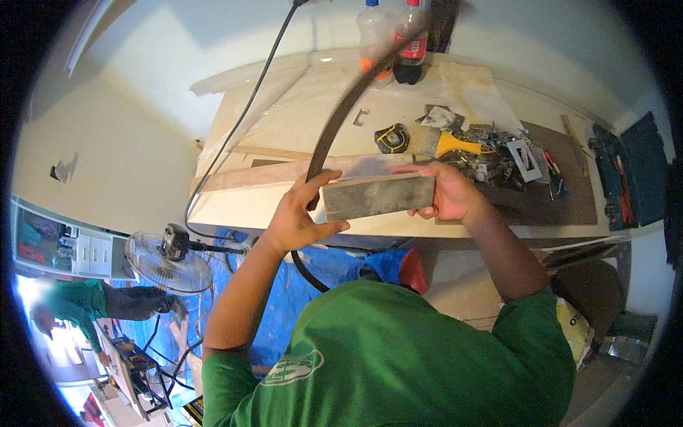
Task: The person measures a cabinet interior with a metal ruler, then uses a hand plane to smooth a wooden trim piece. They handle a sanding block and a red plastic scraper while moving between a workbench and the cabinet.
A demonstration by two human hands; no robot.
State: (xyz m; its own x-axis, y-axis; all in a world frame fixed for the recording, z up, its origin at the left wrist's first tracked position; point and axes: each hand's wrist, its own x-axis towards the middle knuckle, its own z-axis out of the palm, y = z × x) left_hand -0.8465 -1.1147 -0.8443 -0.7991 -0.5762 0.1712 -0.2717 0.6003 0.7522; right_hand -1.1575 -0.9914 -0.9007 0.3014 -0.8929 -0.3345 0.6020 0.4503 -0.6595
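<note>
The block (380, 199) is gripped by the right hand (452, 191). At its left end, near the dark strip (340, 115), the left hand (295, 215) is placed; its grip cannot be determined.

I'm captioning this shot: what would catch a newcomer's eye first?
First, a grey-faced rectangular block at the centre, gripped by the right hand. Then a long, dark, curved strip running from near the top down to the left hand, and a bright blue sheet spread below the pale workbench.
</note>
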